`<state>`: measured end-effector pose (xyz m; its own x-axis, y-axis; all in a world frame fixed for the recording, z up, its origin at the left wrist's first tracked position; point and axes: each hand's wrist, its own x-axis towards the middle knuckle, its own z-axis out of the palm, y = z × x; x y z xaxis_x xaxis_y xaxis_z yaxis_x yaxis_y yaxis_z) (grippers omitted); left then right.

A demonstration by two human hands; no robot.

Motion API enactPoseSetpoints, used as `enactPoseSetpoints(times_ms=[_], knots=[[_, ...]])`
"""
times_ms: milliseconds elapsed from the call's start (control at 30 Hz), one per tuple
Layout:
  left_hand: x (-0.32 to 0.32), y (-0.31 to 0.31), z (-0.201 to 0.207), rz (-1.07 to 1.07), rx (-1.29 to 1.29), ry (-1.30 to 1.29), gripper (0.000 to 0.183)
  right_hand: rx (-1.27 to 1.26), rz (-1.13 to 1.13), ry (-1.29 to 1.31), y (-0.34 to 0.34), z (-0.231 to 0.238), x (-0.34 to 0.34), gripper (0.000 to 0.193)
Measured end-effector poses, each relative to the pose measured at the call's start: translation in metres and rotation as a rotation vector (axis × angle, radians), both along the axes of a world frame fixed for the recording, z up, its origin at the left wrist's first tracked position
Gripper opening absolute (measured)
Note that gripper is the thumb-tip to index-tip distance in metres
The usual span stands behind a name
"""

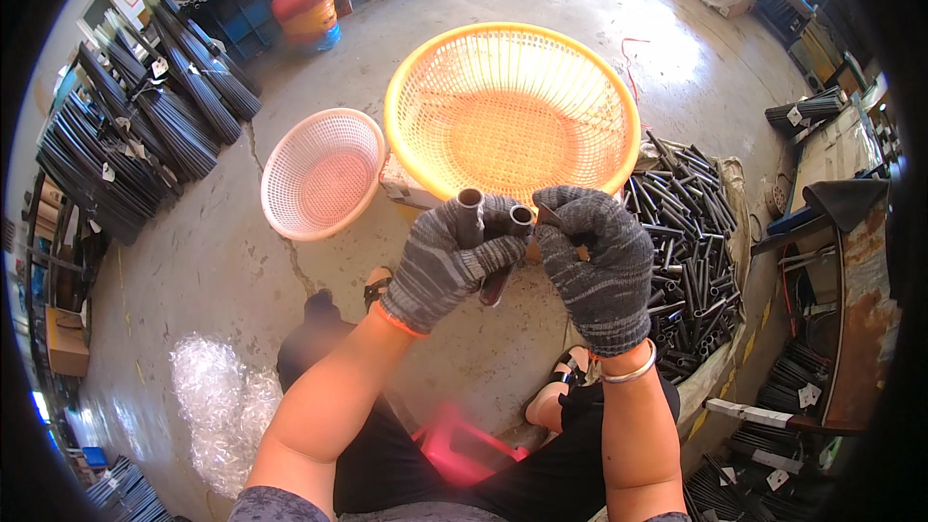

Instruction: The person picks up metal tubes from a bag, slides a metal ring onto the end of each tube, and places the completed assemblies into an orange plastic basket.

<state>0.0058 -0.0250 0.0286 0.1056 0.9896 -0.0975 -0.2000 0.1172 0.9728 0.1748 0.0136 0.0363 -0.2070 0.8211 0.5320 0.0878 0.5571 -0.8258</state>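
Both hands wear grey knitted gloves and meet in the middle, just in front of the large orange basket [619, 169]. My left hand [432, 261] is closed round short dark metal tubes [470, 217]; two open round ends point up, and another end shows below the fingers. Close beside it, my right hand [601, 266] has its fingers pinched together at the end of a small dark piece, mostly hidden by the glove. To the right, a heap of similar short dark tubes [686, 271] lies on a pale sheet.
A smaller pink basket [322, 174] stands left of the orange one. Bundles of long dark rods [145, 121] lean at the far left. Clear plastic wrap [217, 406] lies on the floor at lower left. A pink stool [464, 449] shows between my legs. Metal racks line the right side.
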Motion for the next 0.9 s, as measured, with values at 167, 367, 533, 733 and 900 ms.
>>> enactPoseSetpoints(times_ms=[167,367,533,733,900], knots=[[0.003,-0.003,0.001,0.017,0.091,0.059,0.026,-0.005,-0.006,-0.118,-0.005,0.006,0.001,0.015],[0.009,-0.004,-0.014,0.098,0.28,0.136,0.021,-0.027,-0.078,-0.135,-0.012,0.005,-0.005,0.016],[0.011,-0.006,-0.011,0.178,0.338,0.336,0.021,0.015,-0.126,-0.134,-0.01,0.0,-0.008,0.015],[0.011,-0.006,-0.013,0.185,0.413,0.354,0.02,0.028,-0.119,-0.173,-0.008,-0.005,-0.008,0.016],[0.007,-0.008,-0.005,0.063,0.222,0.28,0.026,0.11,-0.118,-0.207,-0.005,-0.001,-0.004,0.014]])
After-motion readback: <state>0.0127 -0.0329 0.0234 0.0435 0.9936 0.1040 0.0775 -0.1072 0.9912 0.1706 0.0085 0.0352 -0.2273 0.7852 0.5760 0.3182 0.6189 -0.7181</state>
